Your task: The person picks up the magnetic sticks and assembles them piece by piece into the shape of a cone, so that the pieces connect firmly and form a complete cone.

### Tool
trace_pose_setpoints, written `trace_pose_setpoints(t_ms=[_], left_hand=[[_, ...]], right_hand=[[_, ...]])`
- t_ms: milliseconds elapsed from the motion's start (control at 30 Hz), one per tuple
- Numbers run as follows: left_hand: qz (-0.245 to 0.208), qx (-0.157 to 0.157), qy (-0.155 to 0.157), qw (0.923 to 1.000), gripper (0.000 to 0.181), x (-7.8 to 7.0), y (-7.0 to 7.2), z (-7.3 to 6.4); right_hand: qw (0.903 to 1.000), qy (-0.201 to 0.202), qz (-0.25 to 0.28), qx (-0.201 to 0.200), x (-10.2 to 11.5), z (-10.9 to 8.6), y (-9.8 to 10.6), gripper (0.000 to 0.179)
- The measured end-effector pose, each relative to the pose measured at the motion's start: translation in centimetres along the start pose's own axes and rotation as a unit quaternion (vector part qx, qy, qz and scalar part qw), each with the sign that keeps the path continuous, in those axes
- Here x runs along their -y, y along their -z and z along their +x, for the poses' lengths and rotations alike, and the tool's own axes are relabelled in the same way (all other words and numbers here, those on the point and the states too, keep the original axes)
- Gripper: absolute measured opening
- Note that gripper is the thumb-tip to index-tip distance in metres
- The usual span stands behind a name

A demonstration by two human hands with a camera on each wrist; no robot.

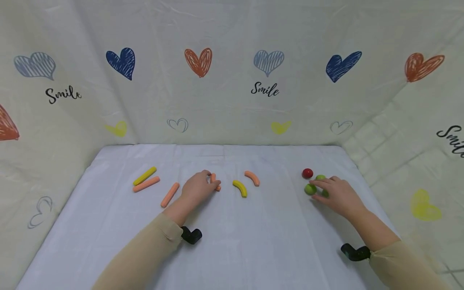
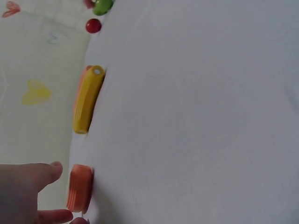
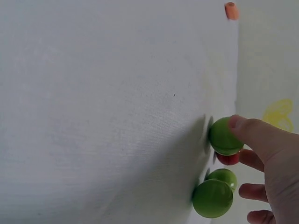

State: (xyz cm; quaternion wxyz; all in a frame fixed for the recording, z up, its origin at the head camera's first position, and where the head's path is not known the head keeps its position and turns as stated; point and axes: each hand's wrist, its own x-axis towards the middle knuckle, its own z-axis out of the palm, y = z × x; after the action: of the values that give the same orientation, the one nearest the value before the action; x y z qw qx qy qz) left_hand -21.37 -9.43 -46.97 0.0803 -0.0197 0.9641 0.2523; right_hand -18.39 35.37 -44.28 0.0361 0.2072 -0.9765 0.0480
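In the head view my left hand (image 1: pixel 197 187) reaches over a short, curved orange piece (image 1: pixel 213 177), which lies between thumb and fingers. The left wrist view shows this ridged orange piece (image 2: pixel 80 188) with the thumb apart from it and fingertips close below. A curved yellow piece (image 1: pixel 240 188) and another curved orange piece (image 1: pixel 252 178) lie to its right. My right hand (image 1: pixel 340 197) spreads over a cluster of green balls beside a red ball (image 1: pixel 307 173). In the right wrist view its thumb overlaps the nearest green ball (image 3: pixel 223 136); two more green balls sit below.
Left of my left hand lie a straight orange stick (image 1: pixel 170 195), another orange stick (image 1: pixel 146 184) and a yellow stick (image 1: pixel 145 176). A white cloth (image 1: pixel 261 241) covers the table. A heart-printed sheet (image 1: pixel 224 100) hangs behind and at the sides.
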Motion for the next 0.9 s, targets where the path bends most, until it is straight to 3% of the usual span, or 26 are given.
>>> trace_pose_setpoints(t_ms=[300, 633, 900], left_hand=[[0.032, -0.004, -0.007, 0.9994, 0.053, -0.8, -0.7, 0.6], [0.032, -0.005, -0.024, 0.9992, 0.04, -1.3, 0.0, -0.2], [0.058, -0.002, -0.03, 0.9978, 0.032, -1.3, 0.1, -0.2]], right_hand=[[0.9997, 0.002, -0.013, 0.021, 0.3, 0.5, 0.3, 0.048], [0.9997, -0.001, -0.015, 0.021, 0.1, 1.1, 0.0, 0.044], [0.9994, 0.007, -0.022, 0.027, -0.1, 1.4, -0.6, 0.044]])
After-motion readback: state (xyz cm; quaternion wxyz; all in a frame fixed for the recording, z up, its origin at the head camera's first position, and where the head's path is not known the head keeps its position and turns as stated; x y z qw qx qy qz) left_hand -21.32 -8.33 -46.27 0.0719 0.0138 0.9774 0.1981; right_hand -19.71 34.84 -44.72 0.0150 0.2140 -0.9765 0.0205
